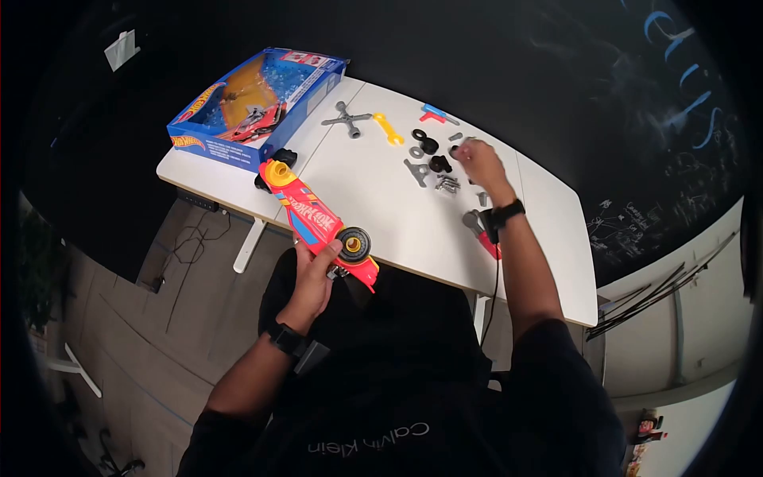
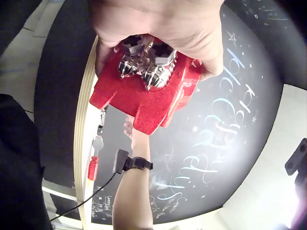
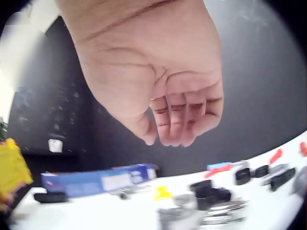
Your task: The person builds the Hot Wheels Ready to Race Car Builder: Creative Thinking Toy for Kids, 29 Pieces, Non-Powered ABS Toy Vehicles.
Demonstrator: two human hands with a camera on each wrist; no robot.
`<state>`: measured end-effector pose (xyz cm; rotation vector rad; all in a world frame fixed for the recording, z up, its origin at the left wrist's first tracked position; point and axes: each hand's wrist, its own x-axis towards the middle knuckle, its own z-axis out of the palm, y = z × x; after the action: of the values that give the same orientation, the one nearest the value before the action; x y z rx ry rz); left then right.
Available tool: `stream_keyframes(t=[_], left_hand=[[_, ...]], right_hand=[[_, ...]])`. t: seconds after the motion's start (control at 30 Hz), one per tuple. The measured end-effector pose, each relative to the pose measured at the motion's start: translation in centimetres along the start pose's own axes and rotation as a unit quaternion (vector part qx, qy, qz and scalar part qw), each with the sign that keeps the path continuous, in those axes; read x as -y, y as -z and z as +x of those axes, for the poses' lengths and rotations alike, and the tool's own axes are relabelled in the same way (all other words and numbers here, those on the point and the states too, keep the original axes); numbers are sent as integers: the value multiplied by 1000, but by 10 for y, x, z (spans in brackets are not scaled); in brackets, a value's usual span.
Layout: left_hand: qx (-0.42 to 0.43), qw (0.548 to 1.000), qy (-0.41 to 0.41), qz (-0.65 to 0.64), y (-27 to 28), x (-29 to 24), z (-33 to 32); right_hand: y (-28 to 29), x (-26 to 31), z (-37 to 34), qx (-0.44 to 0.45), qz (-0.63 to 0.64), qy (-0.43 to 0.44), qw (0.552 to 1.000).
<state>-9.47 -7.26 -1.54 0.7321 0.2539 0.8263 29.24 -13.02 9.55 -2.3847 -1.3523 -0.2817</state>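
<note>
In the head view my left hand (image 1: 312,280) grips a red toy car (image 1: 314,216) near one end, off the table's front edge. A black wheel (image 1: 354,244) with a yellow hub is on the car by my thumb. The left wrist view shows chrome engine pieces (image 2: 156,74) on the red body between my fingers. My right hand (image 1: 483,168) hovers above the small parts, fingers loosely curled. In the right wrist view the bent fingers (image 3: 177,120) show nothing between them. Below lie black parts (image 1: 439,164), chrome pieces (image 1: 447,184) and a grey forked part (image 1: 416,172).
A blue toy box (image 1: 306,103) stands at the table's left. Near it lie a grey cross-shaped wrench (image 1: 346,119), a yellow wrench (image 1: 389,129) and a blue-and-red toy tool (image 1: 439,114). A red-handled tool (image 1: 485,238) lies near my right wrist, where a black cable (image 1: 496,278) hangs.
</note>
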Motion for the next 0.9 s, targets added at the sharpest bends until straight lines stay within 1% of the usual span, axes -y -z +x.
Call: stream_keyframes(t=[0.03,0.07,0.13,0.17,0.23,0.27,0.3,0.33,0.37,0.4,0.47,0.5,0.57,0.63,0.67,0.7,0.73,0.77,0.8,0.83,0.87,0.9], left_hand=[[-10,1000,2,-1,1,-2,1],[-19,1000,4,-1,1,-3,3],[-23,1000,13,-13,-1,-7,3],[-28,999,24,-23,-2,-8,2],[-27,999,28,-28,1,-5,-1],[-24,999,21,-35,-1,-6,4],[-31,999,19,-25,0,-5,5],[-44,999,14,-12,0,-5,5],[-39,999,12,-16,1,-2,6],[-36,999,14,-20,4,0,8],[-32,999,5,-14,8,1,9],[-28,1000,2,-8,9,3,10],[-28,1000,3,-14,7,2,10],[-42,999,5,-17,6,-1,9],[-37,999,1,-13,5,0,11],[-35,999,-2,-9,5,0,11],[-29,1000,0,-9,5,-1,11],[-38,999,-20,12,3,0,11],[-40,998,-40,33,2,0,11],[-44,998,-42,30,3,1,12],[-35,997,-46,42,4,2,13],[-25,997,-48,55,4,3,13]], right_hand=[[-7,-38,13,15,-15,-27,999],[-15,-70,25,17,-57,-36,998],[-35,-130,45,34,-67,-37,996],[-43,-141,49,33,-68,-35,997],[-53,-154,68,94,-159,-2,983],[-66,-166,74,91,-199,23,976],[-77,-169,83,119,-194,-9,974],[-80,-164,81,112,-181,-18,977],[-76,-146,76,133,-214,-42,967],[-74,-132,67,112,-191,-69,973],[-87,-130,69,75,-200,-78,974],[-89,-133,68,74,-201,-76,974],[-89,-128,66,53,-274,-50,959],[-88,-133,71,-18,-317,-44,947],[-90,-149,87,15,-308,-66,949],[-80,-144,87,-38,-263,-8,964],[-67,-133,84,-81,-7,-6,997],[-48,-92,71,-135,67,30,988],[-16,-28,48,-101,153,17,983],[4,15,24,-61,258,76,961],[17,51,0,-5,331,102,938],[26,84,-24,14,349,183,919]])
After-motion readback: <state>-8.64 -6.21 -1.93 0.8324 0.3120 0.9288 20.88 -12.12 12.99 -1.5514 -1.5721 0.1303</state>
